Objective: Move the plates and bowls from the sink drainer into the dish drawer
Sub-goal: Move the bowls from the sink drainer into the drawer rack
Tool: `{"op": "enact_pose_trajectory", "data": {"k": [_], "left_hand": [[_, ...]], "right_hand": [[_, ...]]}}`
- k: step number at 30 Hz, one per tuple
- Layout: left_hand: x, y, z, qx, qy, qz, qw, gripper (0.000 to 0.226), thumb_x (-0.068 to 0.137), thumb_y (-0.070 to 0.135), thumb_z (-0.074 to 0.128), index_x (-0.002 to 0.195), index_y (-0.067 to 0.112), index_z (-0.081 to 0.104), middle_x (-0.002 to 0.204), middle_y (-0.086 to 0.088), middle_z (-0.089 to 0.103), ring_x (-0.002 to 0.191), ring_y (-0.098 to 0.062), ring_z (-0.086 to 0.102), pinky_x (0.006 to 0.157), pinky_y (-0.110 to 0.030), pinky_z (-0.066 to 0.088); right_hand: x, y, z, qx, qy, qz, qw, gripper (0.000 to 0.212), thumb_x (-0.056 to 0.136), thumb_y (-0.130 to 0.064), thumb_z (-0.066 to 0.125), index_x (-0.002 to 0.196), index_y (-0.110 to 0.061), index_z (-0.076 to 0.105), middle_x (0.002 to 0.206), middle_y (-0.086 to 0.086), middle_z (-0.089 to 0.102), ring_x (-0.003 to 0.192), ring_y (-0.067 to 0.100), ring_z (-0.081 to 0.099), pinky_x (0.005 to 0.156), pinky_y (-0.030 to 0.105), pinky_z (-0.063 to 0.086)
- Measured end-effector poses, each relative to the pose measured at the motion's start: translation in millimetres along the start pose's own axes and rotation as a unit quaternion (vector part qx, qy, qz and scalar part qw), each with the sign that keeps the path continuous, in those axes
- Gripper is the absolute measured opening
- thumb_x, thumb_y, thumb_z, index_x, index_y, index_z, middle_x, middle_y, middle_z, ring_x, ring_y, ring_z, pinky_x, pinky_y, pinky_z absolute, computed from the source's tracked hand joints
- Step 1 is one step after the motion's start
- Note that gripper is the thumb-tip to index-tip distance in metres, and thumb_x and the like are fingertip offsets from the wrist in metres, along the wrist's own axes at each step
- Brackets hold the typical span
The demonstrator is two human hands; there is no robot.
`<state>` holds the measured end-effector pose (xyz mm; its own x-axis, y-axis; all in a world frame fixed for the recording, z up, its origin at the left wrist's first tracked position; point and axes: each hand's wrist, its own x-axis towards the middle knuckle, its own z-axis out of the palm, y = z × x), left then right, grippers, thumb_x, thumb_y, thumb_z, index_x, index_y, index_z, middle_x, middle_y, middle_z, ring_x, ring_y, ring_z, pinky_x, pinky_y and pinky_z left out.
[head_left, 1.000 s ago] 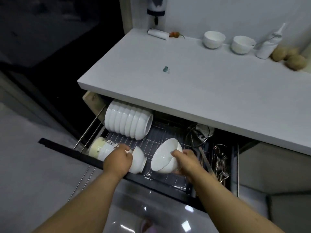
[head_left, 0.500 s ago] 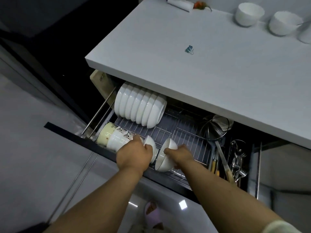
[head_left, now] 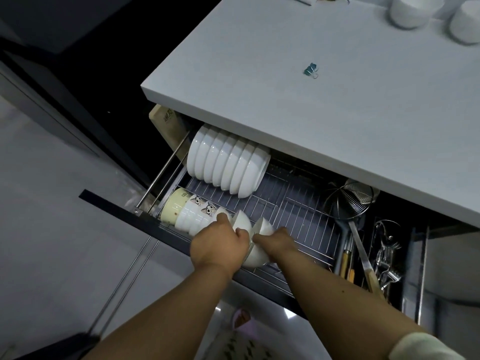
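The dish drawer (head_left: 298,211) stands pulled out under the white counter, its wire rack showing. A row of white bowls (head_left: 228,167) stands on edge at the rack's back left. A second row of bowls (head_left: 193,211), some with owl prints, lies on its side along the front left. My left hand (head_left: 218,242) grips a white bowl (head_left: 242,222) at the right end of that front row. My right hand (head_left: 276,242) holds another white bowl (head_left: 263,226) on edge, pressed against it. The lower parts of both bowls are hidden behind my hands.
A wire skimmer (head_left: 348,198), utensil handles (head_left: 363,266) and metal cutlery (head_left: 389,255) fill the drawer's right side. A wooden board (head_left: 168,123) leans at the back left. On the counter (head_left: 285,74) sit two white bowls (head_left: 413,7) and a small blue clip (head_left: 311,70).
My right hand has brought its bowl down and left onto the rack, against the bowl under my left hand. The camera has moved closer and tilted down.
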<state>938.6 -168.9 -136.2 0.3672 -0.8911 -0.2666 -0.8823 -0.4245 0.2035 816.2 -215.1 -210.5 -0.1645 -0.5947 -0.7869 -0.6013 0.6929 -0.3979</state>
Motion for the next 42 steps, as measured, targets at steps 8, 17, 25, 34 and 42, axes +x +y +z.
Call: {"op": "enact_pose_trajectory", "data": {"k": [8, 17, 25, 34, 42], "left_hand": [[1.8, -0.5, 2.4, 0.002, -0.007, -0.001, 1.0, 0.033, 0.089, 0.042, 0.04, 0.105, 0.015, 0.049, 0.1, -0.005, 0.067, 0.092, -0.027, 0.063, 0.065, -0.031, 0.039], [1.6, 0.9, -0.3, -0.005, -0.01, -0.01, 1.0, 0.033, 0.088, 0.043, 0.04, 0.107, 0.018, 0.052, 0.096, -0.004, 0.069, 0.087, -0.028, 0.064, 0.067, -0.031, 0.044], [-2.4, 4.8, -4.9, -0.006, -0.026, -0.023, 0.999, 0.03, 0.087, 0.042, 0.039, 0.096, 0.016, 0.052, 0.089, -0.007, 0.067, 0.079, -0.03, 0.061, 0.071, -0.032, 0.05], [-3.8, 49.9, -5.3, 0.01, -0.139, 0.076, 0.987, 0.021, 0.091, 0.028, 0.047, 0.099, 0.013, 0.059, 0.112, -0.012, 0.065, 0.104, -0.03, 0.059, 0.082, -0.032, 0.044], [-63.8, 223.0, 8.3, -0.172, -0.218, 0.206, 0.938, 0.016, 0.087, 0.019, 0.051, 0.072, 0.018, 0.057, 0.072, -0.004, 0.068, 0.075, -0.027, 0.067, 0.075, -0.034, 0.054]], "right_hand": [[6.3, -0.2, 14.8, 0.005, -0.026, -0.011, 1.0, 0.07, 0.06, -0.049, 0.072, 0.113, -0.013, 0.046, 0.112, 0.006, 0.064, 0.1, 0.027, 0.065, 0.085, 0.04, 0.057], [6.0, 6.5, 2.8, -0.014, -0.067, -0.034, 0.997, 0.067, 0.083, -0.043, 0.062, 0.135, -0.005, 0.04, 0.132, 0.014, 0.056, 0.114, 0.03, 0.059, 0.09, 0.036, 0.052], [-3.5, 28.5, -52.3, 0.009, -0.058, -0.045, 0.997, 0.023, 0.083, -0.033, 0.06, 0.091, -0.012, 0.057, 0.094, 0.013, 0.061, 0.082, 0.027, 0.059, 0.083, 0.036, 0.053], [-42.1, 77.2, -147.1, 0.182, -0.017, -0.07, 0.981, 0.017, 0.093, -0.023, 0.055, 0.08, -0.011, 0.052, 0.061, 0.007, 0.051, 0.052, 0.02, 0.049, 0.054, 0.03, 0.044], [-72.0, 147.4, -233.6, 0.31, 0.081, -0.075, 0.944, 0.023, 0.095, -0.021, 0.055, 0.073, -0.014, 0.048, 0.061, 0.006, 0.053, 0.049, 0.017, 0.051, 0.047, 0.025, 0.045]]}}
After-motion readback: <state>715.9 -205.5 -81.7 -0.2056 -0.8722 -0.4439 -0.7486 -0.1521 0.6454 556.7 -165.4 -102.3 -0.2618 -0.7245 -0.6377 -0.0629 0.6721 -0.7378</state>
